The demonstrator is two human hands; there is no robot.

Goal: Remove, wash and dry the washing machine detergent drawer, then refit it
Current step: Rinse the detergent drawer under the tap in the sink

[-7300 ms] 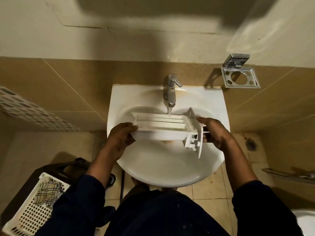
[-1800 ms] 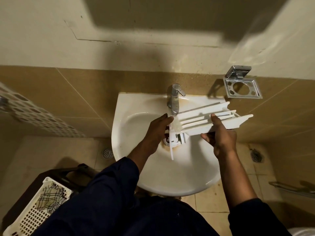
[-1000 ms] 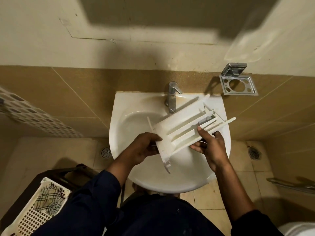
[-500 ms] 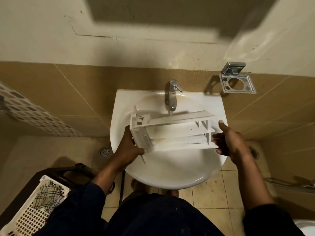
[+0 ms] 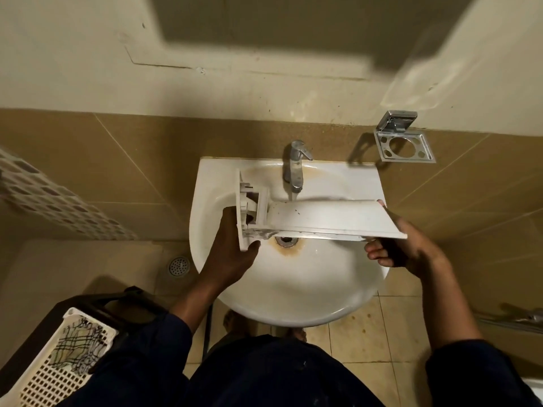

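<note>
Location: domestic bathroom. Indicators: white ceramic washbasin [image 5: 293, 314] fixed to wall, chrome mixer tap [image 5: 294, 168] running, chrome tumbler holder [image 5: 404, 146] on wall, tan wall tiles [image 5: 117, 160], floor drain [image 5: 178, 266] in tiled floor [image 5: 396, 327], white plastic laundry basket [image 5: 44, 377] beside basin.

drawer [image 5: 323, 215] rolled over, smooth side up

No writing, label or number is legible anywhere.

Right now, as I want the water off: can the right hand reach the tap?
Probably, once it lets go: the right hand grips one drawer end, the left hand the other, and the tap stands unobstructed.
</note>
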